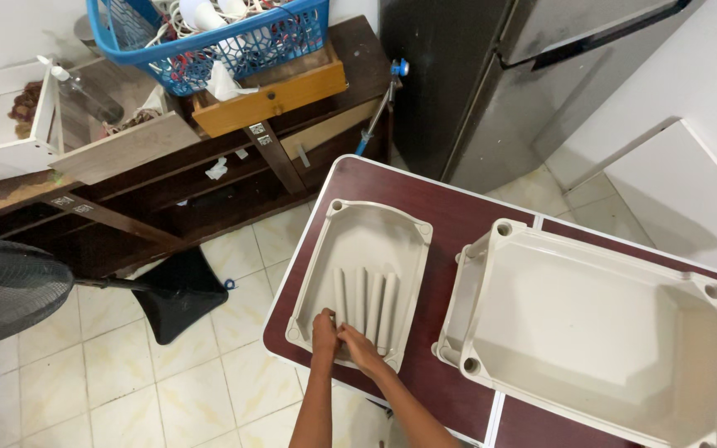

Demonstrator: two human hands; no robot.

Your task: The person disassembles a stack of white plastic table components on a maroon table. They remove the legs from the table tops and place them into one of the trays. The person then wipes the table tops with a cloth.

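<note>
low in the middle of the frame, my left hand (324, 330) and right hand (360, 346) meet at the near ends of the beige tubes (364, 305) lying side by side in the shallow beige tray (323, 249); fingers curl onto the tube ends, though i cannot tell how firmly they grip. a deeper beige tray (591, 323) sits to the right on the dark red table (458, 220). small white labels (259, 133) dot the brown shelf at upper left, under a blue basket (209, 37). pale floor tiles (209, 365) lie below.
</note>
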